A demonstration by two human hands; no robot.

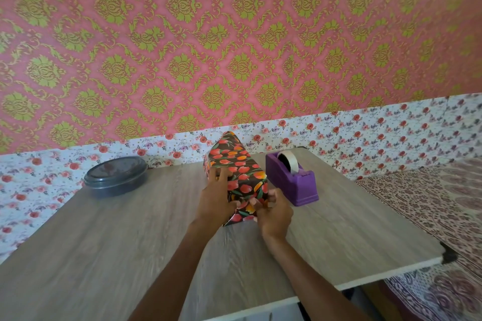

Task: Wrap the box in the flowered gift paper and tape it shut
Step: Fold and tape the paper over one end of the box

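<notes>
The box [236, 164], covered in dark gift paper with red and orange tulips, lies lengthwise on the wooden table [130, 242], its far end folded to a point. My left hand [216, 198] rests on the box's left side with fingers spread over the top edge. At the near end, my right hand [271, 210] pinches the loose paper flap [243, 214]. A purple tape dispenser [292, 178] with a roll of pale tape stands just right of the box.
A round dark lidded container [116, 176] sits at the table's back left. A flowered wall covering runs behind the table. A patterned bedspread [430, 206] lies to the right, past the table's chipped right corner [447, 255].
</notes>
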